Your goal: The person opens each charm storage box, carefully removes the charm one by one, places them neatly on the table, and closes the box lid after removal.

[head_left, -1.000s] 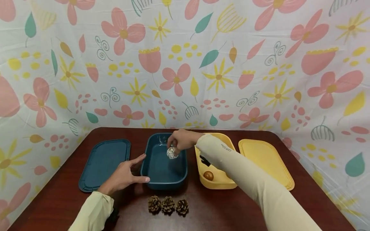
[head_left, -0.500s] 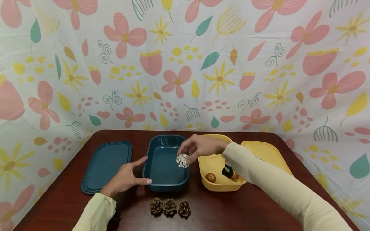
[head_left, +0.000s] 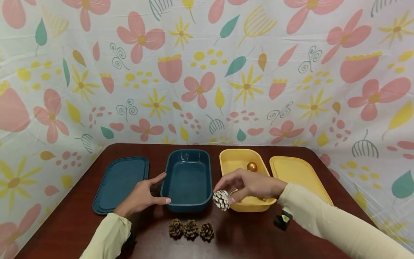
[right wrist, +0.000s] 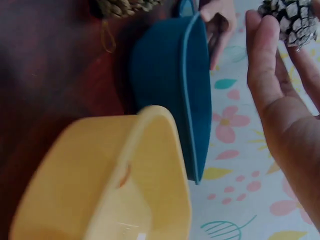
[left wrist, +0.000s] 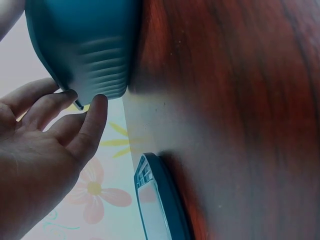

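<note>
My right hand (head_left: pixel 249 184) pinches a white-tipped pine cone (head_left: pixel 221 200), held in the air between the two containers, over their front ends. The right wrist view shows the same pine cone (right wrist: pixel 291 22) at the fingertips. My left hand (head_left: pixel 141 196) rests against the left side of the blue container (head_left: pixel 187 207), its fingers fairly straight and the thumb on the near rim. In the left wrist view, the fingertips touch the container's wall (left wrist: pixel 100 60). Three brown pine cones (head_left: pixel 191 229) lie in a row in front of it. Partly behind my right hand is the yellow container (head_left: pixel 230 158).
A gold ball (head_left: pixel 252 167) lies inside the yellow container; my hand hides part of its inside. The blue lid (head_left: pixel 121 183) lies flat at the left, the yellow lid (head_left: pixel 300 178) at the right. A floral cloth (head_left: pixel 200 72) hangs behind the dark wooden table (head_left: pixel 245 237).
My right hand has moved the white-tipped pine cone from above the blue container rightward and toward me, past its right rim. My left hand has stayed at the container's left side.
</note>
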A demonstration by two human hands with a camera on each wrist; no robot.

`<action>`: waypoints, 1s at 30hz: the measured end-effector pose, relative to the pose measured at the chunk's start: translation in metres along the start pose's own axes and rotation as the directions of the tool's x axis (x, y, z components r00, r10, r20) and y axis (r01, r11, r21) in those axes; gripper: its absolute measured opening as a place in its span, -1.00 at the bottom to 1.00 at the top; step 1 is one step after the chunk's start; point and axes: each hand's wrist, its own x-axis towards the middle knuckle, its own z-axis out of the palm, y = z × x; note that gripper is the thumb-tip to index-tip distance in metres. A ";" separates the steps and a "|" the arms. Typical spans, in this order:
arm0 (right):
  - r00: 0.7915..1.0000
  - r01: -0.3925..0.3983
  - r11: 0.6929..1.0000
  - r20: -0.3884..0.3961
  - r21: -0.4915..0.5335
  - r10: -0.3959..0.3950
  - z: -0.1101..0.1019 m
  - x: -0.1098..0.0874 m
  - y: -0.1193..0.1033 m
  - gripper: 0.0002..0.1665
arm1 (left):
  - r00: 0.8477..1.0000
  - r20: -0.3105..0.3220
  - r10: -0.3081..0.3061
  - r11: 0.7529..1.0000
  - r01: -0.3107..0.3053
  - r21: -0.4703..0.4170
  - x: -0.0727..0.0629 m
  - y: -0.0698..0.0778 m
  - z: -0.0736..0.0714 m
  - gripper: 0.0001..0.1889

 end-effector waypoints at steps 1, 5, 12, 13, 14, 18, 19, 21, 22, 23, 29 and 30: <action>1.000 -0.013 1.000 -0.010 -0.003 0.013 0.002 -0.003 0.002 -0.53 | 1.000 0.000 -0.002 1.000 0.002 -0.004 0.000 0.000 0.000 0.02; 0.997 -0.064 0.997 -0.046 -0.044 0.062 0.010 -0.014 0.012 -0.52 | 1.000 0.007 -0.004 1.000 0.004 0.013 0.000 0.000 0.000 0.03; 0.994 -0.071 0.957 -0.098 -0.281 0.045 0.035 -0.020 0.024 -0.61 | 1.000 0.011 0.007 1.000 -0.007 0.022 0.000 -0.001 0.001 0.02; 0.993 -0.077 0.945 -0.107 -0.317 0.045 0.039 -0.020 0.026 -0.62 | 1.000 0.008 0.005 1.000 -0.005 0.019 0.000 -0.001 0.000 0.02; 0.992 -0.081 0.930 -0.116 -0.359 0.042 0.043 -0.020 0.028 -0.62 | 1.000 0.004 0.005 1.000 -0.005 0.018 0.000 0.000 0.000 0.02; 0.985 -0.119 0.856 -0.170 -0.502 0.037 0.054 -0.019 0.037 -0.62 | 1.000 -0.011 0.004 1.000 -0.004 0.017 0.000 0.000 0.000 0.03; 0.983 -0.129 0.841 -0.183 -0.526 0.037 0.056 -0.019 0.039 -0.62 | 1.000 -0.014 0.003 1.000 -0.003 0.016 0.000 0.000 0.000 0.03; 0.977 -0.150 0.824 -0.207 -0.546 0.040 0.059 -0.018 0.045 -0.62 | 1.000 -0.017 0.000 1.000 0.000 0.013 0.000 0.000 0.000 0.03; 0.976 -0.156 0.823 -0.215 -0.546 0.042 0.060 -0.018 0.047 -0.63 | 1.000 -0.016 -0.003 1.000 0.003 0.011 0.000 0.000 0.000 0.03; 0.974 -0.161 0.823 -0.223 -0.545 0.043 0.061 -0.018 0.050 -0.63 | 1.000 -0.013 -0.005 1.000 0.006 0.008 0.000 0.000 0.000 0.03; 0.967 -0.160 0.843 -0.254 -0.514 0.029 0.065 -0.019 0.063 -0.66 | 1.000 -0.001 -0.008 1.000 0.008 0.000 0.000 0.000 0.000 0.02; 0.966 -0.156 0.847 -0.258 -0.508 0.023 0.066 -0.019 0.065 -0.66 | 1.000 -0.005 -0.006 1.000 0.006 0.000 0.000 -0.001 0.000 0.02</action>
